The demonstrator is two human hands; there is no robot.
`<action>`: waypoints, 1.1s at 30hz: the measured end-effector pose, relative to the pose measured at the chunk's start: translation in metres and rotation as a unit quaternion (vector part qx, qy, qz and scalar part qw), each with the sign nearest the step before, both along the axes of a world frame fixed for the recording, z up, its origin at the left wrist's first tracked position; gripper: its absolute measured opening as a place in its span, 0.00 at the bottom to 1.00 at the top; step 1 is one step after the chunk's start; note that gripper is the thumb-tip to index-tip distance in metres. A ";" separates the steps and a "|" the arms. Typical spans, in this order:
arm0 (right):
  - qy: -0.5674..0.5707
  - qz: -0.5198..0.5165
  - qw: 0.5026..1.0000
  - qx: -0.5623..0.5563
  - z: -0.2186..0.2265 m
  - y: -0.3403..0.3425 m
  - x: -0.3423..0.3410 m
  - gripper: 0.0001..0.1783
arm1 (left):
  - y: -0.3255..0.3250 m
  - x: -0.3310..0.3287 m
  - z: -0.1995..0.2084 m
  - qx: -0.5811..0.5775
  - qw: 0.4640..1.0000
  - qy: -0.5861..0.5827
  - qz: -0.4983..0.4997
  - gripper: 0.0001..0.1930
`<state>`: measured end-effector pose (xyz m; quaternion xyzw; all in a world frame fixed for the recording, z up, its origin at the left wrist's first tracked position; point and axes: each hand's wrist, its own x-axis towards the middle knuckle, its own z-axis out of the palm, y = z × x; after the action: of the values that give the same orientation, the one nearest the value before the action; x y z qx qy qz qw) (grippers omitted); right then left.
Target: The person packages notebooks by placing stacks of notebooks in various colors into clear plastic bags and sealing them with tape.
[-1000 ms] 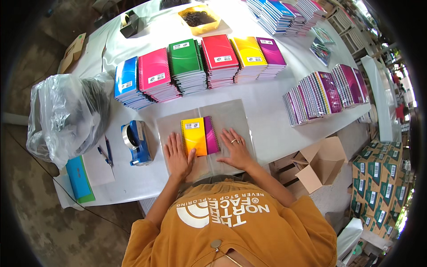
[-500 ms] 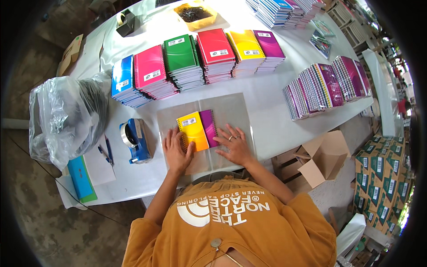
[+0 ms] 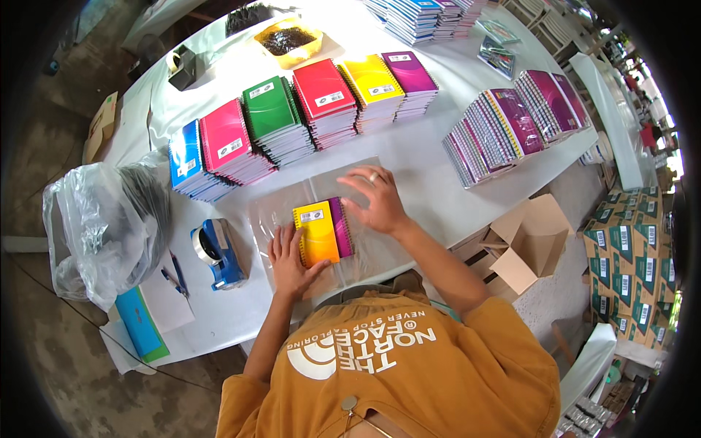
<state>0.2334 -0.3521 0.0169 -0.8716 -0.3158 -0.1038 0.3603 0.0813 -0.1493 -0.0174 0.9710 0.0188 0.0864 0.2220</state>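
Note:
A yellow spiral notebook (image 3: 317, 237) lies over a purple notebook (image 3: 341, 228), whose right strip shows. Both rest near the middle of a clear plastic sheet (image 3: 376, 261) spread on the table. My left hand (image 3: 288, 261) is open, its fingers along the yellow notebook's left edge and its thumb at the lower edge. Beyond the purple notebook's upper right side, my right hand (image 3: 378, 201) is open over the sheet, fingers apart and slightly bent, with nothing in it.
Notebook stacks (image 3: 270, 113) stand in a row behind the sheet. To the left are a blue tape dispenser (image 3: 225, 254), a pen (image 3: 177, 276) and a bulging plastic bag (image 3: 102, 226). Wrapped purple notebooks (image 3: 496, 139) sit at right, above an open carton (image 3: 533, 237).
My right hand has left the purple notebook's right edge and moved toward the far side of the sheet. My left hand stays beside the yellow notebook. The whole view has shifted slightly.

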 end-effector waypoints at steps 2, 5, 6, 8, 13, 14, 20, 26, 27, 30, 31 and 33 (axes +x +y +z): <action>0.128 0.022 0.991 -0.039 0.001 0.006 0.010 0.20 | 0.001 0.000 -0.003 0.011 1.000 0.006 0.005 0.37; 0.299 -0.034 0.941 -0.154 -0.004 0.019 -0.007 0.26 | 0.007 -0.002 -0.021 -0.041 0.998 -0.006 0.050 0.38; 0.335 -0.048 0.924 -0.179 -0.011 0.023 -0.014 0.28 | 0.006 -0.001 -0.021 -0.063 0.995 0.011 0.071 0.38; 0.299 -0.073 0.931 -0.195 -0.022 0.030 -0.025 0.31 | 0.001 0.003 -0.011 -0.103 0.988 0.043 0.110 0.39; 0.312 -0.094 0.928 -0.179 -0.029 0.040 -0.029 0.33 | 0.007 0.019 0.002 -0.174 0.950 0.131 0.224 0.40; 0.314 -0.094 0.929 -0.174 -0.034 0.041 -0.030 0.33 | 0.014 0.021 0.001 -0.225 0.932 0.147 0.242 0.40; 0.309 -0.112 0.929 -0.170 -0.030 0.048 -0.040 0.33 | 0.044 0.015 0.006 -0.655 0.716 0.010 0.241 0.13; 0.352 0.021 0.935 0.023 -0.025 0.050 -0.043 0.22 | 0.053 -0.003 -0.046 -0.582 0.773 -0.055 0.247 0.14; 0.367 0.079 0.921 0.103 -0.017 0.047 -0.043 0.18 | 0.054 -0.003 -0.047 -0.593 0.763 -0.053 0.250 0.14; 0.003 0.190 0.963 0.193 0.033 0.024 -0.048 0.08 | 0.053 -0.002 -0.035 -0.598 0.765 -0.062 0.231 0.14; -0.047 0.172 0.960 0.215 0.037 0.021 -0.048 0.07 | 0.053 -0.003 -0.034 -0.601 0.762 -0.056 0.235 0.14; -0.045 0.158 0.954 0.250 0.028 0.015 -0.046 0.08 | 0.054 -0.004 -0.034 -0.606 0.757 -0.044 0.240 0.14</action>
<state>0.1878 -0.3376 0.0454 -0.6874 -0.4291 -0.1601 0.5637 0.0772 -0.0952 -0.0512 0.5920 0.2898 0.1499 0.7369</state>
